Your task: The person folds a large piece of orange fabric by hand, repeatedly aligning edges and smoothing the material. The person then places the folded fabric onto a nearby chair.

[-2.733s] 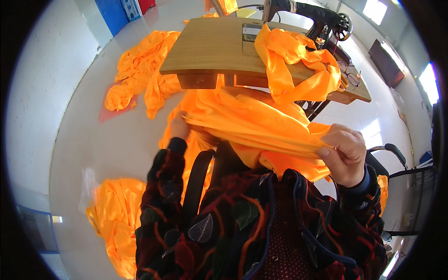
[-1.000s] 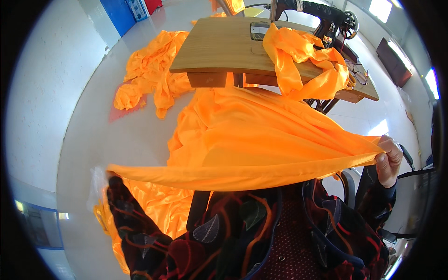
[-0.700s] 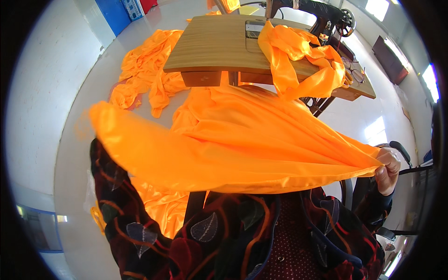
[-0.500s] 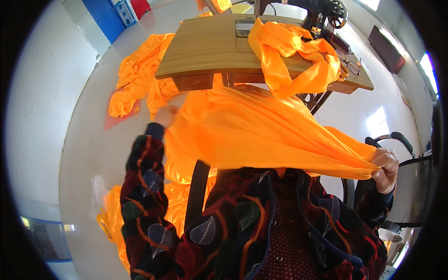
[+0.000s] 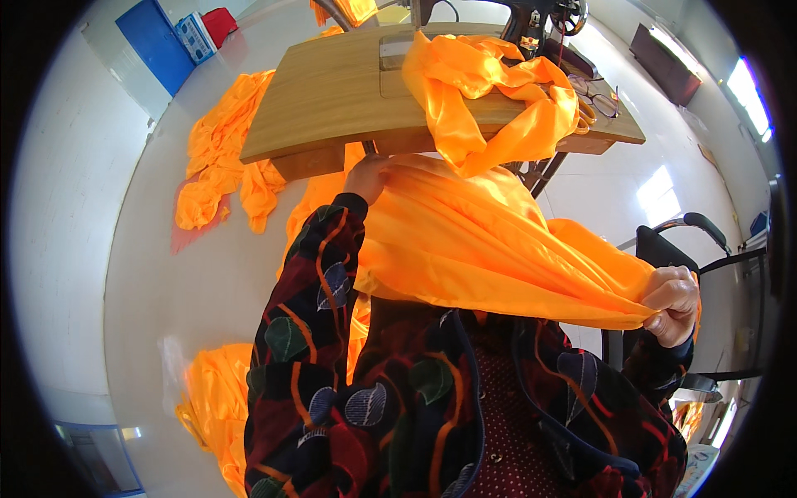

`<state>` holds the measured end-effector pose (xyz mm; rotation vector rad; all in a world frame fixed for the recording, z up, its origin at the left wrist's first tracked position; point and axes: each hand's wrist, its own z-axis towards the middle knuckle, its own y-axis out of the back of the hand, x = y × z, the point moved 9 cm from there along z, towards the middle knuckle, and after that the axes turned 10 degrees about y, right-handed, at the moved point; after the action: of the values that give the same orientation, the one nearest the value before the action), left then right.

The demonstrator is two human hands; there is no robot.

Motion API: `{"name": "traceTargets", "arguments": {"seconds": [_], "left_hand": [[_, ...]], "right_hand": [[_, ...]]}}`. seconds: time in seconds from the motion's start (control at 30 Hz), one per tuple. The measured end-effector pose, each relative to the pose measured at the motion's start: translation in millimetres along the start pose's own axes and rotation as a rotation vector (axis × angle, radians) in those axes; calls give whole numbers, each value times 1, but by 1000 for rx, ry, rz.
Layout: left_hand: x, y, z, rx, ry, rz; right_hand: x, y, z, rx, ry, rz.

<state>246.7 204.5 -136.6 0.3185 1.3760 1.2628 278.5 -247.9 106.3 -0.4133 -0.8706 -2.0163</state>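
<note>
A wide piece of shiny orange satin cloth is stretched across in front of my body, creased in long folds toward the right. At its right end my right hand is closed around a gathered corner. My left hand is at the cloth's far left part, just below the table's front edge, and appears to grip it; its fingertips are partly hidden. Another twisted length of orange satin lies on the sewing table and drapes over its front edge.
A black sewing machine stands at the table's back right. Eyeglasses and orange-handled scissors lie near the right end. Heaps of orange cloth rest on the floor at left. A black chair stands at right.
My left hand has moved right and slightly farther away, from the cloth's left side to near the table edge. My right hand keeps its hold on the corner. The view has shifted a little.
</note>
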Motion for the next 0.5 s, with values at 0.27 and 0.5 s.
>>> {"name": "traceTargets", "arguments": {"seconds": [0.27,0.5], "left_hand": [[24,23,-19,-72,150,-144],[62,67,-92,-31,205,-449]], "right_hand": [[-2,3,-1,-12,-27,-31],[-7,6,-6,-31,-54,-68]]}}
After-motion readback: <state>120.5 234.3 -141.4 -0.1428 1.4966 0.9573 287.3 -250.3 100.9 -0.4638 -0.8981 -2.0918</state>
